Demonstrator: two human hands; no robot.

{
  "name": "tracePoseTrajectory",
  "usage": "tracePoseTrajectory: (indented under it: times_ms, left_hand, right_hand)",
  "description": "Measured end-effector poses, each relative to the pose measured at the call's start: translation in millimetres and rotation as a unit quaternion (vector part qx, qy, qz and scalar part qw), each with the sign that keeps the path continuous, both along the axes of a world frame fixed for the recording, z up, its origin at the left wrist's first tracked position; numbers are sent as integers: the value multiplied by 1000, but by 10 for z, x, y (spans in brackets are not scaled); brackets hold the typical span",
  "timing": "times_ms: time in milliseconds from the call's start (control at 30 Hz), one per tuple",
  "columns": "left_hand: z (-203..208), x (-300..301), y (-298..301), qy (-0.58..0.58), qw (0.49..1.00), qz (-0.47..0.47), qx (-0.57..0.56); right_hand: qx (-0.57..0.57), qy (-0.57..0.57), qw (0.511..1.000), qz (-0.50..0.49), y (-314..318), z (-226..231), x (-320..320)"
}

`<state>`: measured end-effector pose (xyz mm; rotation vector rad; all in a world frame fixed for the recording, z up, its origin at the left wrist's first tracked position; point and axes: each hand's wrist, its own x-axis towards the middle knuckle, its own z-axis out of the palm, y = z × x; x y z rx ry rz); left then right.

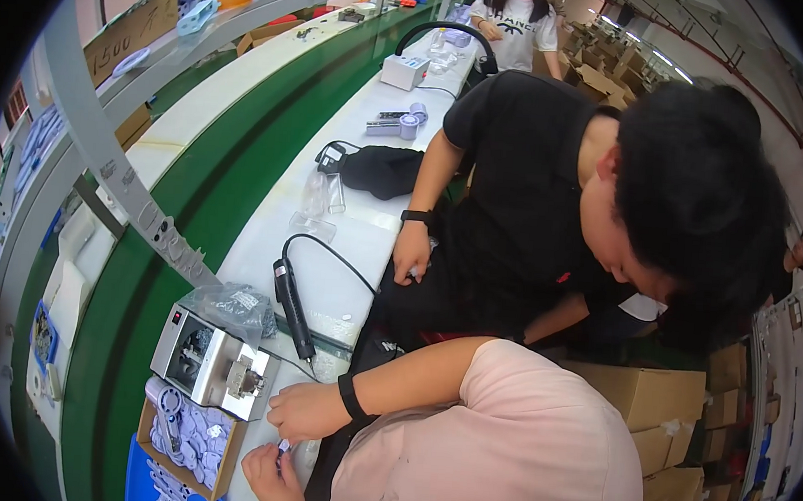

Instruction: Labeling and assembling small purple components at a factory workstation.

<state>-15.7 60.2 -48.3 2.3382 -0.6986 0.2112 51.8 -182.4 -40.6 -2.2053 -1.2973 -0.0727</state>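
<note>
My left hand [276, 480] is closed in a pinch on a small lilac plastic part [284, 446] at the bench edge. Just beyond it, my right hand [306, 412], below a black wristband [350, 396], has its fingers curled down beside that part. Whatever lies under those fingers is hidden. Close by both hands stands a boxy grey screw feeder [212, 360] with a metal front block. A cardboard box [227, 462] full of lilac plastic housings [186, 433] sits next to it. A black electric screwdriver [293, 310] rests on the white bench.
A blue tray [139, 482] holds more lilac pieces. Clear plastic bags [230, 308] cover the feeder's back. A green conveyor [175, 225] runs beyond the bench [262, 250]. On my right sits a person in black [526, 194]; cartons [633, 397] stand behind.
</note>
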Motion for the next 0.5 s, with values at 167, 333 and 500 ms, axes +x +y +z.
tracePoseTrajectory:
  times_ms: [167, 333, 500]
  left_hand:
    - [-30, -34, 2, -22, 1000, 2, -13]
    - [-207, 3, 109, -71, 997, -15, 7]
    - [9, 87, -3, -128, 990, -31, 40]
  right_hand:
    - [87, 33, 995, -38, 25, -216, -142]
    - [99, 70, 992, -35, 8, -197, -57]
    - [59, 238, 969, -43, 188, -323, 198]
